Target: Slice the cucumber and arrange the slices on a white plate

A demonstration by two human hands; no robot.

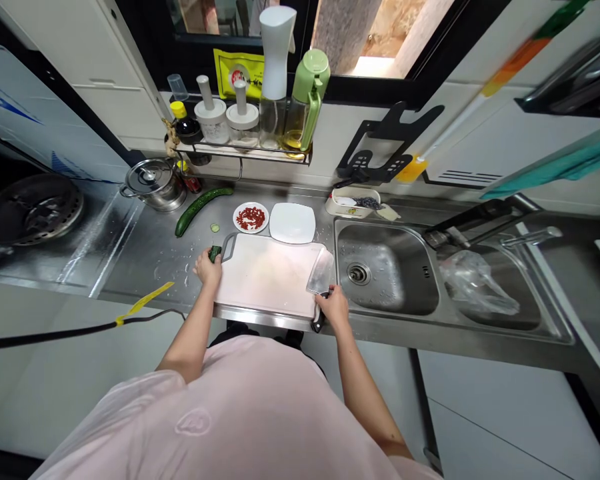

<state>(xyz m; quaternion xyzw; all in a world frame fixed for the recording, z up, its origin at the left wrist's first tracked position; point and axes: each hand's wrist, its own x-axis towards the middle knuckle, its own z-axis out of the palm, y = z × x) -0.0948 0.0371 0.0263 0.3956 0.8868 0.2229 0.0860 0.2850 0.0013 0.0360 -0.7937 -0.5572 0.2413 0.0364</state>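
Note:
My left hand (209,268) is closed round a short piece of cucumber (214,252) at the left edge of the white cutting board (265,277). On the board's right side lies a kitchen knife (320,272) with a broad blade, and the fingers of my right hand (334,307) are at its dark handle. A long cucumber (200,208) rests on the steel counter, with a small cut end (215,228) close by. Behind the board stand a plate of chopped red pieces (251,218) and a white square plate (293,223).
To the right is a sink (390,267) with a plastic bag (480,283) in its second basin. At the left stand a lidded pot (155,183) and a dark wok (30,210). A wall rack (245,152) holds bottles and jars above the counter.

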